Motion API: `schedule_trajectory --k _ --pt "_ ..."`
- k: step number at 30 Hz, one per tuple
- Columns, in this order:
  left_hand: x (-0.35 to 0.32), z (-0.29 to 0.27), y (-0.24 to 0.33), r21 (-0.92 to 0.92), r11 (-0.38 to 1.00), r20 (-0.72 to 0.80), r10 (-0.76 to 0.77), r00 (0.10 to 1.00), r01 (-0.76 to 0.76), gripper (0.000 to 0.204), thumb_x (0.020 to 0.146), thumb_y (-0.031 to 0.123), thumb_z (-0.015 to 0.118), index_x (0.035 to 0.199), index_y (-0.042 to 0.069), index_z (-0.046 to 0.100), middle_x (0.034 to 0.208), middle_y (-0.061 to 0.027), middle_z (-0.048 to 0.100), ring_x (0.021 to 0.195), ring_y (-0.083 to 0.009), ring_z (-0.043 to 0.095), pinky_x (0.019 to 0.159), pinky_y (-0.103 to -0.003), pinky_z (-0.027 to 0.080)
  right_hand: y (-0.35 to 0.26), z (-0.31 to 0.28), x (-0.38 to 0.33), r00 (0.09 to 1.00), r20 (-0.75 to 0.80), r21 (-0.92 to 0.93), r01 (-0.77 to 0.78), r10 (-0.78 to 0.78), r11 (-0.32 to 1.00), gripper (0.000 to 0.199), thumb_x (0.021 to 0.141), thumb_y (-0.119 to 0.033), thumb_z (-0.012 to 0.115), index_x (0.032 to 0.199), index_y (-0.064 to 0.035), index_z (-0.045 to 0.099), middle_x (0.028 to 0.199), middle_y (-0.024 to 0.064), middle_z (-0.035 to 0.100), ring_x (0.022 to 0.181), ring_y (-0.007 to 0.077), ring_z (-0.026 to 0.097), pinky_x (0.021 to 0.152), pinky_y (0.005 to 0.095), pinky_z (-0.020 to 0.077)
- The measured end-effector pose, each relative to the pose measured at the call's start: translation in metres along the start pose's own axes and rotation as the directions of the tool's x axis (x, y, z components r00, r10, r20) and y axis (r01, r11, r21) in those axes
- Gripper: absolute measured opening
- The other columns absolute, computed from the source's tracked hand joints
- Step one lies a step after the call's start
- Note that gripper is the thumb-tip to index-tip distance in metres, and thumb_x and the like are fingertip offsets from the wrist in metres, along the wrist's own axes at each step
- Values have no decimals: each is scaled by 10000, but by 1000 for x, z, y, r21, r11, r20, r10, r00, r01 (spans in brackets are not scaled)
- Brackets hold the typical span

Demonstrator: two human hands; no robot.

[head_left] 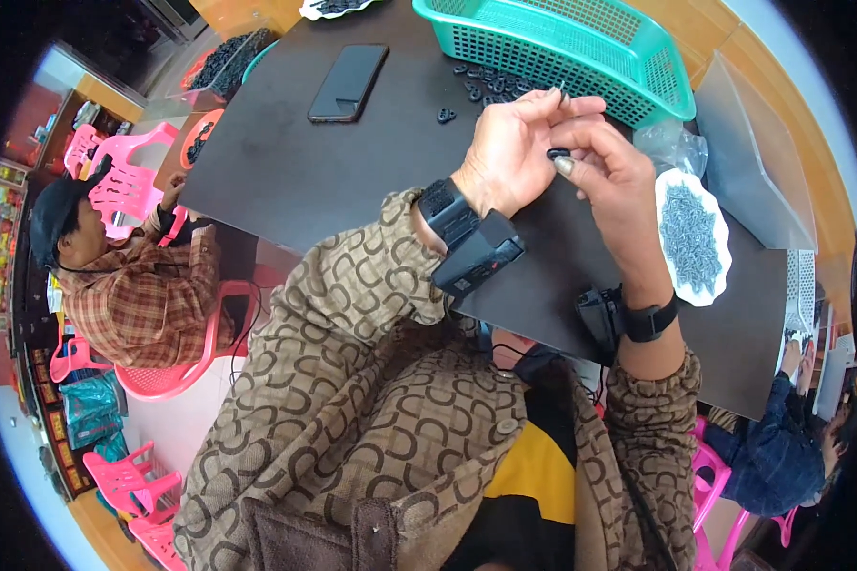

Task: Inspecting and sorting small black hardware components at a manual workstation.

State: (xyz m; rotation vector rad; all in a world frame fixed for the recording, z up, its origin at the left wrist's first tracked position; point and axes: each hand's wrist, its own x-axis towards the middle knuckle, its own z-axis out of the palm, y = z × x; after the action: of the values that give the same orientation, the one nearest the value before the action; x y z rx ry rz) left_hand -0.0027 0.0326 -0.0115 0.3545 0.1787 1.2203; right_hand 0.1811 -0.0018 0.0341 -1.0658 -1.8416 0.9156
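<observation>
While the dark table (286,162) carries a teal basket (581,48), a black phone (348,83) and a white dish (692,236) of small grey parts among pink chairs (124,186), the left hand (514,147) and right hand (609,176) pinch together a small black oval piece (558,152) above the table.

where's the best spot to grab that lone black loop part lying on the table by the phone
Probably pinch the loop part across its narrow sides, coming straight down from above: it lies flat and alone on the table, apart from the phone and the pile by the basket.
</observation>
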Motion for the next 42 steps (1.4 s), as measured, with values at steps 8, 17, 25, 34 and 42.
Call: schedule_trajectory --k 8,17,25,34,42 --pt "-3 7 -2 -8 1000 -106 29 994 -30 309 1302 236 584 1208 -19 731 1435 -293 844 1335 -396 799 1278 -570 607 8 10 5 885 -3 -291 444 -465 847 323 1011 123 753 1292 4 859 1186 138 808 1001 299 802 928 374 645" --pt "-9 -8 -3 -77 996 -136 -45 990 34 284 1294 207 581 1188 -3 738 1388 -319 846 1277 -401 812 1246 -571 643 11 22 -4 978 46 -130 206 -202 970 218 1054 100 798 1261 45 836 1175 60 813 1085 161 786 985 328 621" --pt "-6 -16 -9 -108 993 -143 -61 988 46 248 1271 189 594 1184 -5 723 1374 -357 840 1290 -438 811 1263 -586 639 16 21 -8 983 27 -39 180 -179 983 164 1102 62 814 1261 50 851 1127 38 830 1093 145 778 991 324 619" --pt "-7 -16 -8 -127 984 -130 -142 981 126 270 1286 252 564 1196 38 702 1466 -359 849 1284 -457 815 1179 -611 635 23 14 -13 996 36 28 -78 77 997 144 1142 -95 849 1190 33 891 896 18 779 862 125 709 785 325 566" --pt "-8 -11 -4 -36 987 -180 -161 970 157 301 1289 296 560 1215 52 721 1453 -295 873 1203 -431 832 973 -586 645 9 11 -8 981 84 112 -184 175 977 169 1149 -116 852 1234 9 927 911 -18 762 826 76 674 746 286 546"
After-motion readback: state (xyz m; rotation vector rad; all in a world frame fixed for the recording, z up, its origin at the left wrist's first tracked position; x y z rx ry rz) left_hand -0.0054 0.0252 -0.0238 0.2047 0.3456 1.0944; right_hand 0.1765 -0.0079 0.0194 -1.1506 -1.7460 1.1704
